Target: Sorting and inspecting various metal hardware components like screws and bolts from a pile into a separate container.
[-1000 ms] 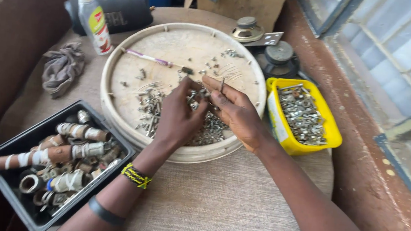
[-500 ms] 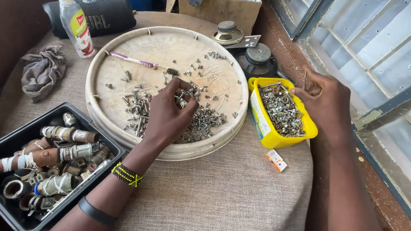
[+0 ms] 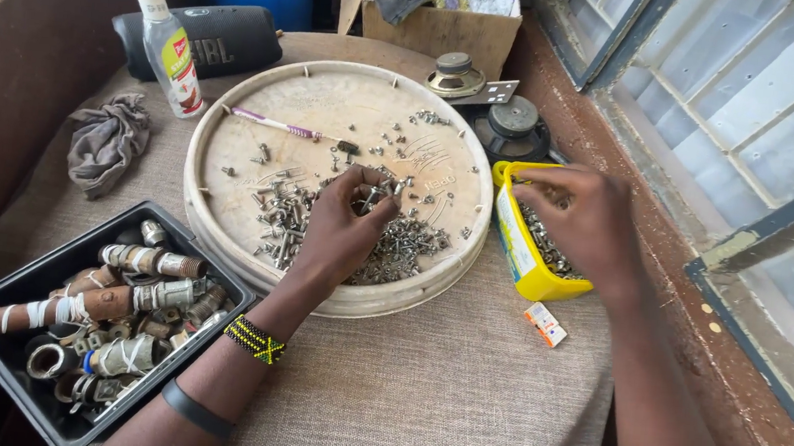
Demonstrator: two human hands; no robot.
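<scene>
**Two hands, one sorting cycle: pick and deposit**

Your left hand (image 3: 343,232) rests on the screw pile (image 3: 357,239) in the round tray (image 3: 230,139), fingertips pinched on a few screws. Your right hand (image 3: 577,221) hovers curled over the yellow tub (image 3: 520,254); whether it grips anything cannot be told. Judged step: sorting screws into the tub. The next move calls for a firm pinch and a clean carry rightward.

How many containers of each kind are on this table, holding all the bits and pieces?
Round shallow trays with loose screws, under the left hand: 1
Yellow tubs of screws, under the right hand: 1
Black bins of pipe fittings: 1
Cardboard boxes: 1
Clear plastic bottles: 1
Total: 5
</scene>
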